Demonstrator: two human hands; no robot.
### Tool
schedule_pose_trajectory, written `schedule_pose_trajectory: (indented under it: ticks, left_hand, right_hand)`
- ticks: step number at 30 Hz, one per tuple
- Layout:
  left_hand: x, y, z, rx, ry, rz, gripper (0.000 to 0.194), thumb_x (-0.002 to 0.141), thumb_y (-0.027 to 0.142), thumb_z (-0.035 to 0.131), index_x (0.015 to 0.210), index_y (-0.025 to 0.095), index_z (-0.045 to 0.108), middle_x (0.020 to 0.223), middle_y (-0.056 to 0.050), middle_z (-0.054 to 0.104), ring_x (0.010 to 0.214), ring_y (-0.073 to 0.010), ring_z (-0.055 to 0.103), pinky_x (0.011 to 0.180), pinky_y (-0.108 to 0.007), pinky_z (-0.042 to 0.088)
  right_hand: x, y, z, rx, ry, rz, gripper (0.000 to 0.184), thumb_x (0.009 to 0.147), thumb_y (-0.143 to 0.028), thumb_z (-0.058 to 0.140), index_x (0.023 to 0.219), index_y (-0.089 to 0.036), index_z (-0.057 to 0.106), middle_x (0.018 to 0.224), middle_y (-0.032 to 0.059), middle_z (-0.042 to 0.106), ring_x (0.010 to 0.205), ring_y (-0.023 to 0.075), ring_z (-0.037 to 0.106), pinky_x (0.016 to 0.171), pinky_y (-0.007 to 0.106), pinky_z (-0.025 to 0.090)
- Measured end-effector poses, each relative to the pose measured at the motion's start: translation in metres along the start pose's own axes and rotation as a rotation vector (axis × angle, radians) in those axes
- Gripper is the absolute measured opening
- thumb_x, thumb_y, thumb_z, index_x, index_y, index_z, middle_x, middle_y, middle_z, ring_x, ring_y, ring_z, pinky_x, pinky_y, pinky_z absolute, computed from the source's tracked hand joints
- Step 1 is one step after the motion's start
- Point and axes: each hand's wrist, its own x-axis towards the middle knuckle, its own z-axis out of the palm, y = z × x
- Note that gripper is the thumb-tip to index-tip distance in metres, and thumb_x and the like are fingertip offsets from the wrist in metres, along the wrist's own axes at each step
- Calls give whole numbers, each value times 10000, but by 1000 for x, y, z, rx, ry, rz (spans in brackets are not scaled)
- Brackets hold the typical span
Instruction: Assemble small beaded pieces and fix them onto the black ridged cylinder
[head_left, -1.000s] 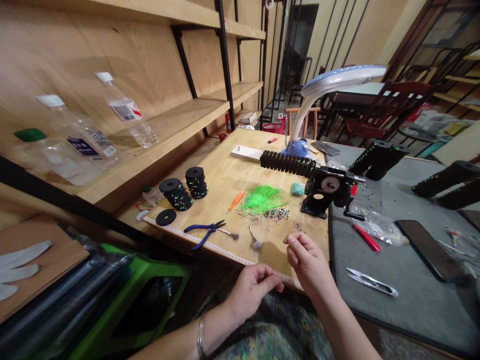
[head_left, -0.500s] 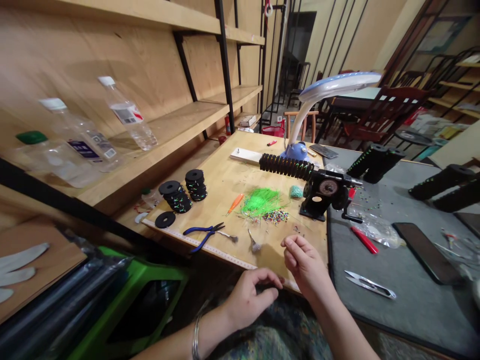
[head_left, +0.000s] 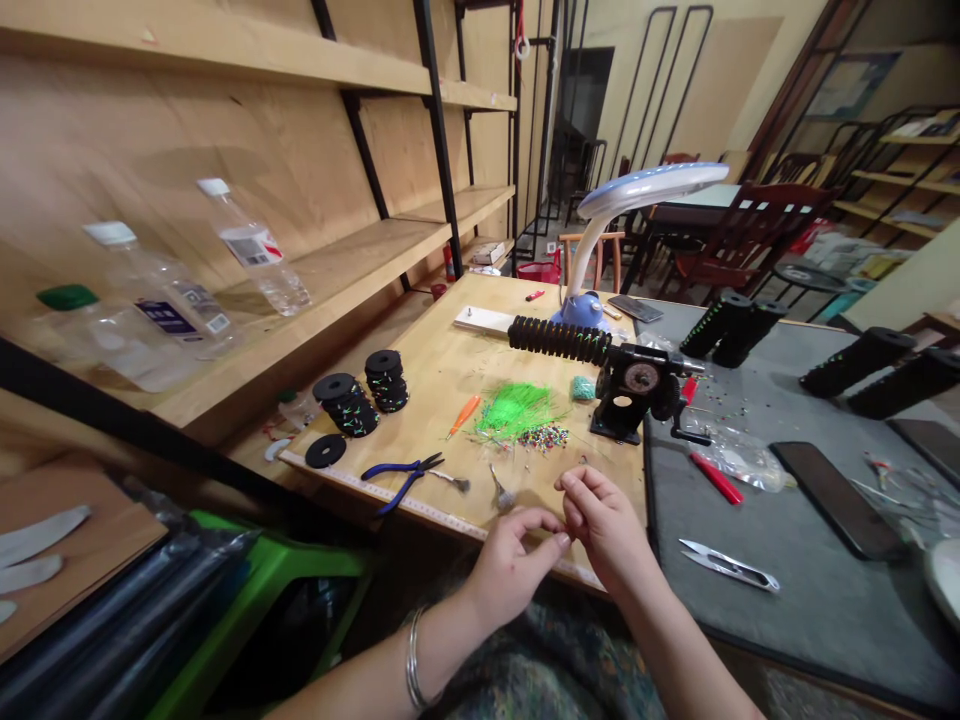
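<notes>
My left hand [head_left: 511, 572] and my right hand [head_left: 606, 524] meet at the near edge of the wooden board [head_left: 442, 370], fingertips pinched together. What they pinch is too small to make out. Just beyond them lie a bunch of green strands [head_left: 516, 408], a heap of mixed beads [head_left: 546, 437] and a small metal clip [head_left: 501, 490]. Blue-handled pliers [head_left: 401, 473] lie to the left. A black winding device [head_left: 630, 385] carrying a row of black discs [head_left: 556, 339] stands behind the beads.
Stacks of black discs [head_left: 367, 388] sit at the board's left. Thread snips [head_left: 726, 565], a red tool [head_left: 716, 477] and a dark phone [head_left: 834, 484] lie on the grey mat. A desk lamp [head_left: 637, 190] stands behind. Plastic bottles [head_left: 180, 290] rest on the left shelf.
My left hand has risen from my lap to the board's edge and met my right hand. The view has shifted slightly down and left.
</notes>
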Motion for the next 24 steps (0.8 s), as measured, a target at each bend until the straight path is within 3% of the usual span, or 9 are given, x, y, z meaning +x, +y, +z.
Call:
schedule_pose_trajectory:
  ticks: [8, 13, 24]
  left_hand:
    - [6, -6, 3, -86, -23, -60, 115, 760, 250, 584, 687, 163, 605, 645, 10, 553, 648, -139, 506, 651, -250, 406]
    - [5, -7, 3, -97, -23, -90, 94, 714, 204, 564, 648, 154, 607, 642, -1, 590, 651, -141, 515, 654, -251, 395]
    - [-4, -11, -3, 86, -62, -53, 130, 760, 226, 573, 669, 151, 627, 665, -11, 602, 658, -150, 537, 647, -253, 403]
  right_hand:
    - [2, 1, 0, -28, 7, -31, 353, 688, -492, 735, 681, -175, 577, 388, -114, 392, 377, 48, 255, 392, 187, 173]
    - [2, 2, -1, -40, 14, -64, 326, 714, -458, 727, 672, -181, 562, 411, -114, 387, 378, 48, 266, 387, 186, 167]
    - [8, 2, -9, 38, -6, -82, 315, 739, -452, 716, 705, -183, 557, 423, -132, 332, 374, 36, 203, 382, 192, 116]
